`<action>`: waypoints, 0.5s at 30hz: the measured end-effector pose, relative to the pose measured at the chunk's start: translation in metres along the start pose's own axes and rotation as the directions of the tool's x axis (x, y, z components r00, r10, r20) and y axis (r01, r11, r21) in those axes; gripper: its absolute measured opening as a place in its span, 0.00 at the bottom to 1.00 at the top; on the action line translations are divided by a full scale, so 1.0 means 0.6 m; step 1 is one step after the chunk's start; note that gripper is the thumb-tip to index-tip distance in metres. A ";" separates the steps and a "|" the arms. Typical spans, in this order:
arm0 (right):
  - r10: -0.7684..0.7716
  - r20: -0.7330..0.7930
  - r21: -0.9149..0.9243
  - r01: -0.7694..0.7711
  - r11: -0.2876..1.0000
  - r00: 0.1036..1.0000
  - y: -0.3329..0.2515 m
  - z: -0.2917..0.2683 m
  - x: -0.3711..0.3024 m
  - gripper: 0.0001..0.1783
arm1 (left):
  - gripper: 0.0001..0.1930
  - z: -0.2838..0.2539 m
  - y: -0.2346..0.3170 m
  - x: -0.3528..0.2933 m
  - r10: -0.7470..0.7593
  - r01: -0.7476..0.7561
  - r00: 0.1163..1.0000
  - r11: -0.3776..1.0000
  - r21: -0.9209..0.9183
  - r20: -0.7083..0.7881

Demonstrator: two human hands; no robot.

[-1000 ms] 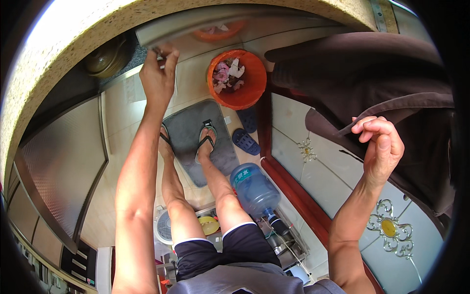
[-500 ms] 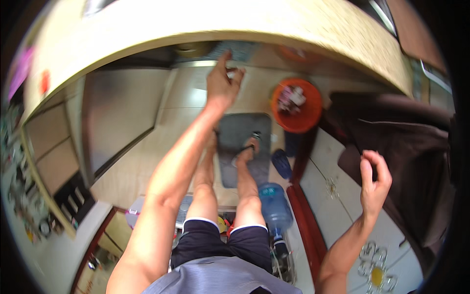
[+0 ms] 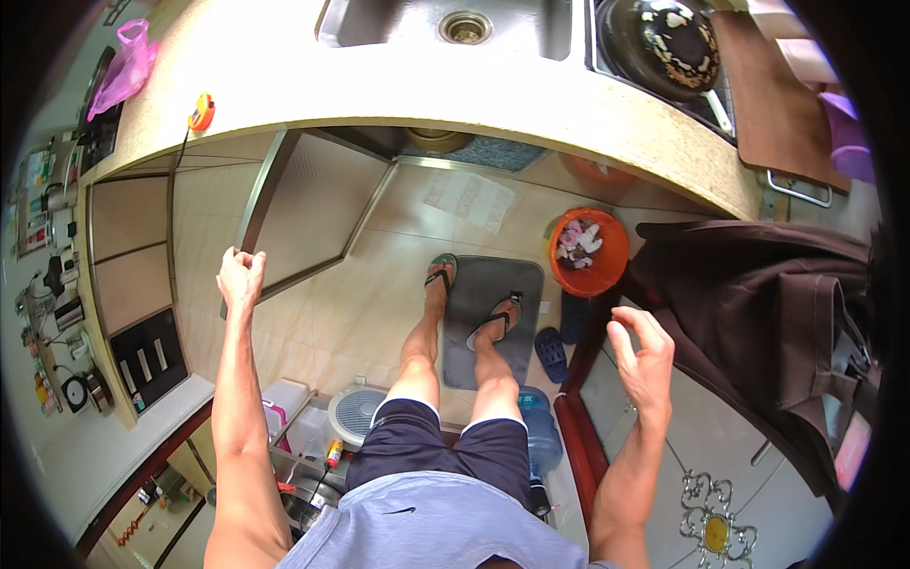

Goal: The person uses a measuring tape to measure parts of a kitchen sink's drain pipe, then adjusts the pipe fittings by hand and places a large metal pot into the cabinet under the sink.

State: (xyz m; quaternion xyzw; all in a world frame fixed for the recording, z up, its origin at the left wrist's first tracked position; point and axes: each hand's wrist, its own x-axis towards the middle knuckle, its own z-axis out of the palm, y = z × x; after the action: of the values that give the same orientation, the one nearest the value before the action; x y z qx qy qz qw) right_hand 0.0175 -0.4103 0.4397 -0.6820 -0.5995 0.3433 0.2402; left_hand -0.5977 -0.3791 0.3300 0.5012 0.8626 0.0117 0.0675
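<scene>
My left hand (image 3: 242, 279) is closed at the outer edge of a swung-out cabinet door (image 3: 318, 204) below the counter. Its curled fingers overlap the door's metal-trimmed edge and hide the exact contact. My right hand (image 3: 643, 358) is raised on the other side, holding nothing, its fingers loosely bent and apart from the thumb. Nearest to it are a dark brown cloth (image 3: 730, 284) and an orange bucket (image 3: 607, 266) with crumpled pink and white pieces inside.
Above the door runs a pale counter (image 3: 455, 85) with a steel sink (image 3: 398, 24), a wok (image 3: 659, 47) and an orange tape measure (image 3: 201, 112). A grey mat (image 3: 493, 356) lies under my feet. Blue slippers (image 3: 551, 355) and a water jug (image 3: 537, 427) stand nearby.
My left hand has gone from in front of the cabinet opening to the door's outer edge. My right hand has shifted left. The view now takes in more of the counter.
</scene>
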 end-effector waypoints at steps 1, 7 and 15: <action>-0.002 0.007 0.013 0.002 1.000 1.000 0.004 -0.002 -0.002 0.10 | 0.21 -0.009 0.014 -0.002 0.000 0.000 1.000 1.000 0.027 -0.009; 0.009 0.157 0.524 -0.091 0.847 0.988 0.048 0.011 0.068 0.09 | 0.17 -0.028 0.099 -0.072 0.002 0.000 0.996 1.000 -0.032 0.086; 0.104 0.029 0.999 -0.027 -0.023 0.994 0.113 0.104 0.273 0.25 | 0.15 -0.016 0.207 -0.191 0.129 -0.085 0.988 0.909 -0.409 0.080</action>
State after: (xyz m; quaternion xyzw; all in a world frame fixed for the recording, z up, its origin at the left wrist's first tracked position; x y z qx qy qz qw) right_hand 0.0219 -0.2660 0.3193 -0.3425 -0.1351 0.6603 0.6546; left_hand -0.4358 -0.4160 0.3623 0.5228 0.8081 0.1670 0.2142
